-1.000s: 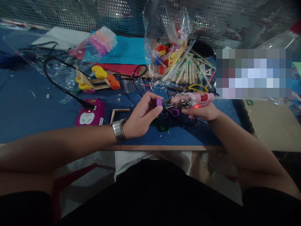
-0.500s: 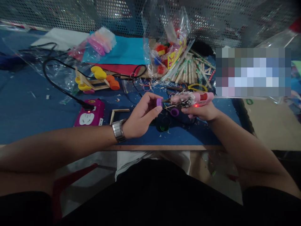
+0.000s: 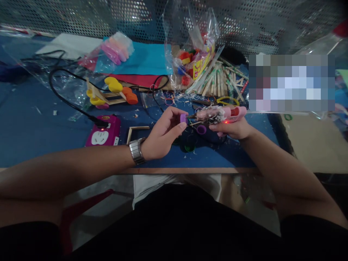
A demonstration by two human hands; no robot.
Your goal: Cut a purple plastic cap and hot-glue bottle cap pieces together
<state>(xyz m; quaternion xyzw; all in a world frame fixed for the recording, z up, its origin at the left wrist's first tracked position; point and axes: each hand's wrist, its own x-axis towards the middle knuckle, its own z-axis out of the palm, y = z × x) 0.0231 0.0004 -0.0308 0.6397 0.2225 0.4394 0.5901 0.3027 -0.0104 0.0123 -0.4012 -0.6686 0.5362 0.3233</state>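
Note:
Between the thumb and fingers of my left hand (image 3: 165, 135) is a small purple bottle cap (image 3: 183, 118). My right hand (image 3: 232, 127) grips a pink hot glue gun (image 3: 214, 114) with a lit red light, its barrel wrapped in something whitish and ragged. The gun's dark nozzle points left and meets the cap's right side; whether it touches, I cannot tell. Another purple cap (image 3: 201, 129) lies under the gun, and a green cap (image 3: 189, 146) is nearer the table edge. An L-shaped frame of wooden sticks (image 3: 129, 132) lies left of my left hand.
A magenta power socket box (image 3: 104, 131) with a black cable stands at left. Behind are a stick model with yellow and orange caps (image 3: 114, 85), coloured paper (image 3: 152, 59), a plastic bag of caps (image 3: 190, 61), a pile of wooden sticks (image 3: 214, 79) and yellow-handled scissors (image 3: 227, 100).
Almost nothing differs. The cap and the glue gun keep the same position against each other, and the whole view has shifted only slightly.

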